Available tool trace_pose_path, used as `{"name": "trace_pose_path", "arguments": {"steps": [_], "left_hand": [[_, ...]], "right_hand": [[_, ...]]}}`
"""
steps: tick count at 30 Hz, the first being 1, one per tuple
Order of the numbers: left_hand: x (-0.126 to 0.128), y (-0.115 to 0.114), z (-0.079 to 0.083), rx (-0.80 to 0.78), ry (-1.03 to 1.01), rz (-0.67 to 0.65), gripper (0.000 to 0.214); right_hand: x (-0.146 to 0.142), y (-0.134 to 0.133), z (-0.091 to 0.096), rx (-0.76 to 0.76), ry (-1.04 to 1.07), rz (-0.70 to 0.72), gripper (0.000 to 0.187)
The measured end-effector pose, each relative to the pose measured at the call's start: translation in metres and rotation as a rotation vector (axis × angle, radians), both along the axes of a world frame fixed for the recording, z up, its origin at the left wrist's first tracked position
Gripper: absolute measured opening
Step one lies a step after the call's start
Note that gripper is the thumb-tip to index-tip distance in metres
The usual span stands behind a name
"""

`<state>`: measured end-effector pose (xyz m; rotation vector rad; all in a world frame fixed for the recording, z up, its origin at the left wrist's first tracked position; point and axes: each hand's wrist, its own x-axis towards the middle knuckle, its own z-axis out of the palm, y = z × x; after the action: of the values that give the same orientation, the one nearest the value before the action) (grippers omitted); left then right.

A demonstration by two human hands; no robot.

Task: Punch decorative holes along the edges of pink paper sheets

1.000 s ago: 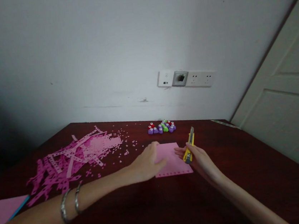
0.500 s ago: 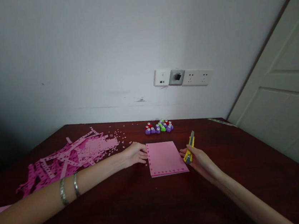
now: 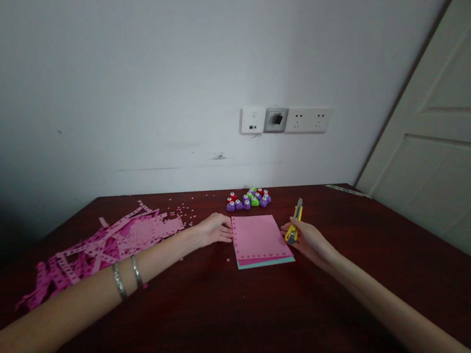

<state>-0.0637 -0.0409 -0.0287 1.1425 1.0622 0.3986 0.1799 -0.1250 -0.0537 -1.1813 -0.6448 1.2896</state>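
A pink sheet of paper point(image 3: 259, 236) with punched shapes along its left and front edges lies on top of more pink paper and a blue-green layer point(image 3: 266, 263) that shows at the front. My left hand point(image 3: 216, 228) is closed at the sheet's left edge, thumb and fingers pinching it. In my right hand point(image 3: 308, 239) is a yellow utility knife point(image 3: 295, 223), its blade pointing up and away. That hand is by the sheet's right edge; whether its fingertips touch the paper I cannot tell.
Pink punched strips and scraps point(image 3: 98, 243) are heaped on the left of the dark red table point(image 3: 243, 323). Several small purple, red and green craft punches point(image 3: 247, 200) stand near the wall. A thin ruler-like strip point(image 3: 348, 191) lies at the back right edge.
Both hands and the pink sheet have moved away from me. The top sheet has shifted back, so the blue-green layer now shows at the front. The knife stays in my right hand.
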Motion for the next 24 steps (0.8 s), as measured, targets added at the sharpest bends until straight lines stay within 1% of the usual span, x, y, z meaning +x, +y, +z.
{"name": "trace_pose_path", "arguments": {"steps": [3, 5, 6, 7, 9, 12, 13, 14, 15, 17, 20, 24], "left_hand": [[-0.003, -0.005, -0.003, -0.003, -0.02, -0.044, 0.006], [-0.005, -0.007, -0.004, 0.072, 0.019, -0.082, 0.011], [-0.005, -0.008, -0.004, 0.147, 0.074, -0.094, 0.016], [-0.005, -0.007, -0.004, 0.252, 0.154, -0.103, 0.021], [-0.003, -0.004, -0.004, 0.538, 0.351, -0.142, 0.026], [0.004, 0.002, -0.004, 1.007, 0.622, -0.266, 0.021], [0.007, 0.004, -0.004, 1.114, 0.71, -0.309, 0.022], [0.01, 0.004, -0.004, 1.185, 0.8, -0.344, 0.027], [0.013, 0.004, -0.005, 1.226, 0.886, -0.37, 0.032], [0.019, 0.003, -0.006, 1.243, 1.006, -0.423, 0.042], [0.023, 0.005, -0.009, 1.219, 1.05, -0.457, 0.048], [0.021, 0.014, -0.015, 1.166, 1.067, -0.436, 0.058]], "right_hand": [[0.003, -0.003, -0.001, -0.009, -0.003, 0.001, 0.022], [0.004, -0.004, -0.003, -0.016, -0.008, 0.002, 0.023], [0.005, -0.004, -0.004, -0.017, -0.011, 0.002, 0.023], [0.006, -0.004, -0.005, -0.014, -0.016, 0.001, 0.022], [0.006, -0.003, -0.007, 0.0, -0.03, -0.005, 0.02], [0.008, -0.003, -0.007, 0.033, -0.058, -0.025, 0.015], [0.009, -0.003, -0.007, 0.044, -0.068, -0.03, 0.013], [0.011, -0.004, -0.007, 0.054, -0.077, -0.033, 0.012], [0.013, -0.006, -0.007, 0.06, -0.084, -0.032, 0.012], [0.017, -0.01, -0.009, 0.074, -0.102, -0.021, 0.015], [0.023, -0.017, -0.013, 0.11, -0.148, 0.019, 0.024], [0.026, -0.027, -0.014, 0.108, -0.166, 0.082, 0.031]]}}
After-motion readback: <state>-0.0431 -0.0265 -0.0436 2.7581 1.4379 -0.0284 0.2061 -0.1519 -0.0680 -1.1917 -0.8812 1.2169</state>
